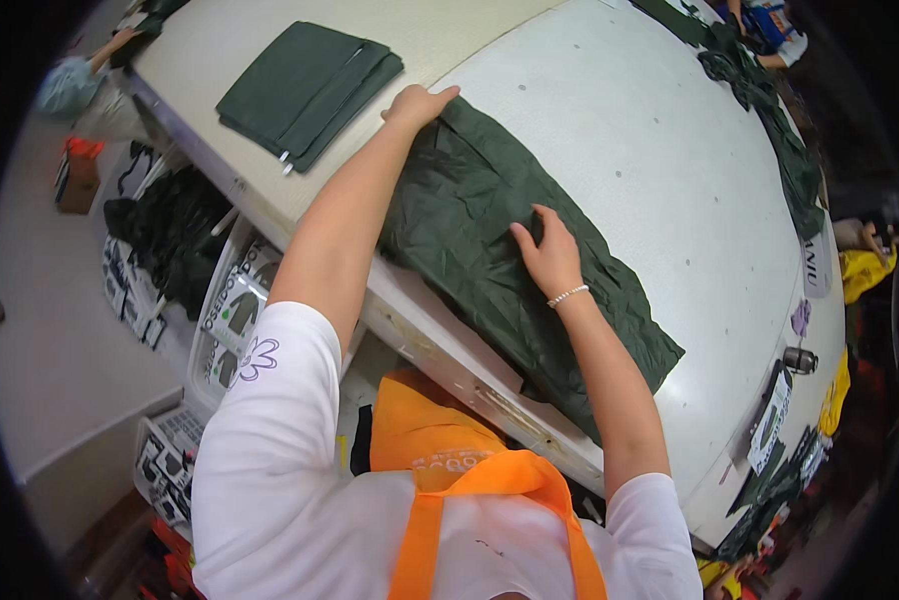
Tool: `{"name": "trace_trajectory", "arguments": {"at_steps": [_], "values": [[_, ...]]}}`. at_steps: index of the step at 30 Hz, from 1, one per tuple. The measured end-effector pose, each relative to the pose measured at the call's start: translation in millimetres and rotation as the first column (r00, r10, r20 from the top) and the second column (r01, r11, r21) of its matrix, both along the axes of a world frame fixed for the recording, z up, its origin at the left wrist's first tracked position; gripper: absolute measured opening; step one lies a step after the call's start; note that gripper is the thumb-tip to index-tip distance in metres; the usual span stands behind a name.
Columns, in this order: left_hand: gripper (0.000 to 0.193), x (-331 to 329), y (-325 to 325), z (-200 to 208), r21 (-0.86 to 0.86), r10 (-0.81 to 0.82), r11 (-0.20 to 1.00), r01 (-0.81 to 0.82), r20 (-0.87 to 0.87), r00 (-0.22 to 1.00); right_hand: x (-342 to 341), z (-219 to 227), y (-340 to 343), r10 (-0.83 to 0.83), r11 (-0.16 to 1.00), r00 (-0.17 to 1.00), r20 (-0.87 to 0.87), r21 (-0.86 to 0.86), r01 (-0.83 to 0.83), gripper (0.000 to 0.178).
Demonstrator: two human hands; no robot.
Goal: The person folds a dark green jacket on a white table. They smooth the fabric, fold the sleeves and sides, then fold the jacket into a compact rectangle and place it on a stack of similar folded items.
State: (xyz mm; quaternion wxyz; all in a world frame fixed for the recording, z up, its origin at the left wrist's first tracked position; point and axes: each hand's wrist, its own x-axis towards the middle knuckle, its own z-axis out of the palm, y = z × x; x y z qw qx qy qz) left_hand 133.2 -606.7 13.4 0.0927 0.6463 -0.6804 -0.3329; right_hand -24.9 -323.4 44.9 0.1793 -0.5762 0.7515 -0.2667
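Note:
A dark green piece of cloth (470, 200), thin and wrinkled, lies lengthwise along the near edge of the white table, with part of it draping over that edge. At its far left end, my left hand (417, 106) is closed on the cloth's edge; its curled fingers are partly hidden and its thumb points right. My right hand (553, 258) rests over the middle of the cloth, thumb and forefinger apart, holding nothing. Beyond my left forearm sits a neatly folded stack of dark green cloth (305, 90), with a small white tag at its near corner.
The white table (670, 200) stretches away ahead. Dark green cloth (770, 120) lies along its far right side, near a dark cylindrical container (800, 360). White printed bags or bins (235, 310) and dark cloth stand left below the edge. Other people work at the far corners.

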Motion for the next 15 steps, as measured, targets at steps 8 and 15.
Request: {"name": "trace_trajectory", "arguments": {"at_steps": [8,15], "values": [[0.026,47,-24,32,0.186,-0.283,0.899,0.396,-0.443,0.851,28,64,-23,0.015,1.000,0.970,0.242,0.008,-0.017,0.022],[0.014,102,-18,-21,0.462,-0.061,0.828,0.317,-0.487,0.871,28,50,-50,0.082,0.997,0.907,0.412,-0.030,-0.077,0.019]]}}
